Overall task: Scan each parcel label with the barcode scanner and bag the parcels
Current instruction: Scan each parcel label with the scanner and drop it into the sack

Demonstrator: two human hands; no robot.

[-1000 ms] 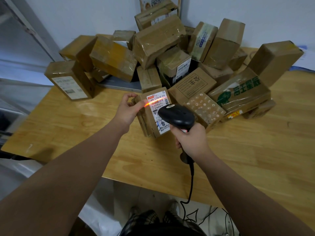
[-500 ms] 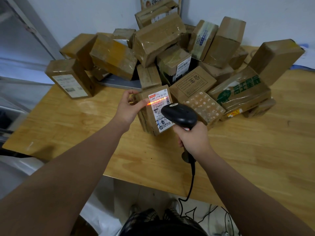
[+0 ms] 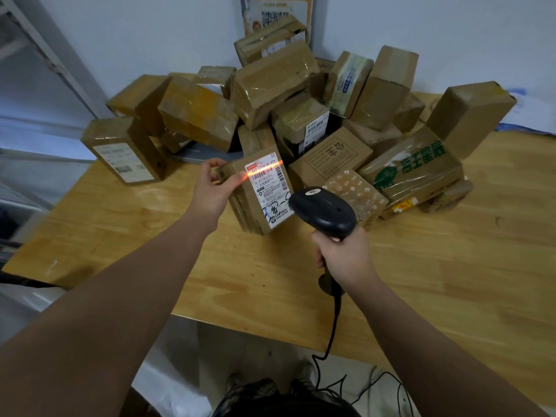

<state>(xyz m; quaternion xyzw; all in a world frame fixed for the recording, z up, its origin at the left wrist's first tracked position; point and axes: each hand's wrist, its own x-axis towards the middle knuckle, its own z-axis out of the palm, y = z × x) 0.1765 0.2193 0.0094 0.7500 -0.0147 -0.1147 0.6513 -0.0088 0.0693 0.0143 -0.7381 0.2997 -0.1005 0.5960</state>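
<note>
A small brown parcel [image 3: 255, 206] is held up on end at the near edge of the pile, its bottom corner on the wooden surface [image 3: 451, 281] and its long side running up and down with a slight lean. Its white label [image 3: 268, 188] is turned toward the person, and the numbers "00 015" can be read near the top. A thin line of orange-red light [image 3: 264, 170] is thrown across the barcode. The parcel's top left edge is pinched by the left hand [image 3: 210, 188], thumb on the front and fingers curled behind. One black barcode scanner [image 3: 323, 210] is pointed up and left at the label, and its handle is gripped in the curled fingers of the right hand [image 3: 343, 257]. A black cable [image 3: 334, 326] is hung from the handle over the surface's edge. Behind, many taped brown boxes [image 3: 270, 76] are heaped, too many hidden for a sure count. Big green Chinese writing is seen on one box [image 3: 412, 167].
</note>
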